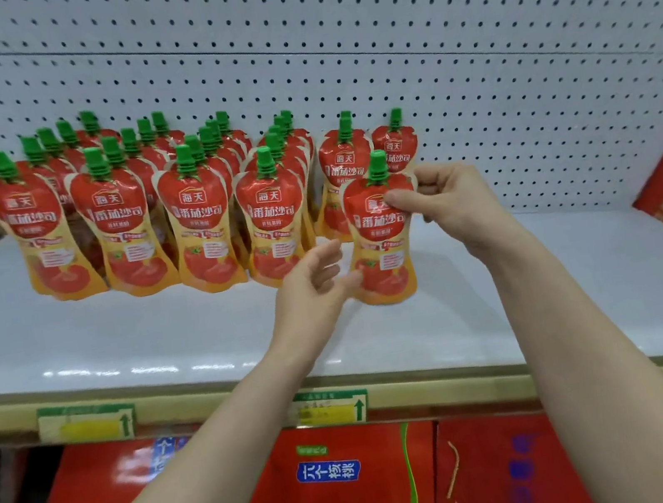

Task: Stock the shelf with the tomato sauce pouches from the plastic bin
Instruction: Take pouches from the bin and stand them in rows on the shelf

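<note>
1. Held pouch (381, 243): upright, cap up and label facing near. It is held over the shelf (115, 331) at the right end of the stocked pouches (196, 216), directly before the short rightmost row.
2. Right hand (453, 204): thumb and fingers pinch the pouch's upper shoulder, bearing its weight and keeping it vertical.
3. Left hand (313, 285): fingers curled, thumb on the lower left edge. It appears to pinch there, though contact is partly hidden. Judged purpose: squaring the base so it stands.
4. Stocked rows run near to far, labels forward for display.
5. Plastic bin: not in view.
</note>
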Tool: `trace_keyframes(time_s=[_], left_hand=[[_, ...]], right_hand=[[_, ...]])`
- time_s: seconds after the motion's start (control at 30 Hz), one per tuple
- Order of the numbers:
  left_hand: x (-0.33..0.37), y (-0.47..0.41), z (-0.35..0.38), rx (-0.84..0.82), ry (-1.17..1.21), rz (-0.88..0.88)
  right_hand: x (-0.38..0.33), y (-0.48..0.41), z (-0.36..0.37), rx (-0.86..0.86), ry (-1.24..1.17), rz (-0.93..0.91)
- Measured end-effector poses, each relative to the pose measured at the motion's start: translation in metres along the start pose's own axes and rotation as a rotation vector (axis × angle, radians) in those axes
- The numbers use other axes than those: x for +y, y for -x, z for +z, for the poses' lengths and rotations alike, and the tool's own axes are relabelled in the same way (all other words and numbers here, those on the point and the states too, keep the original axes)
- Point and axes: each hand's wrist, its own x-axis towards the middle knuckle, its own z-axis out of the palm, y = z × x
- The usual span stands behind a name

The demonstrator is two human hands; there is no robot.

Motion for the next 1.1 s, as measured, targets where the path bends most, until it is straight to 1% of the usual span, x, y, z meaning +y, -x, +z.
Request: trace_keyframes(time_s=[0.1, 0.2, 0.33, 0.43, 0.57, 0.9, 1.1], left_hand=[[-0.011, -0.003, 0.006, -0.041, -0.171, -0.002], [-0.018, -0.013, 0.015, -0.087, -0.291, -0.03], [-0.025, -0.034, 0.025, -0.112, -0.4, -0.04], [-0.03, -0.049, 0.03, -0.112, -0.459, -0.056], [-0.034, -0.061, 0.033, -0.07, -0.475, -0.072], [-0.037, -0.071, 0.035, -0.039, -0.453, -0.098], [-0.036, -0.073, 0.037, -0.032, -0.46, -0.125]], right_hand=[[0.007, -0.014, -0.009, 0.068, 0.021, 0.03], [0.015, -0.031, -0.002, 0.067, -0.036, 0.056], [0.027, -0.056, 0.009, 0.055, -0.047, 0.058], [0.033, -0.071, 0.015, 0.051, -0.015, 0.024], [0.039, -0.086, 0.021, 0.032, 0.004, -0.038], [0.049, -0.103, 0.025, 0.071, 0.082, -0.057], [0.053, -0.101, 0.03, 0.127, 0.163, -0.043]])
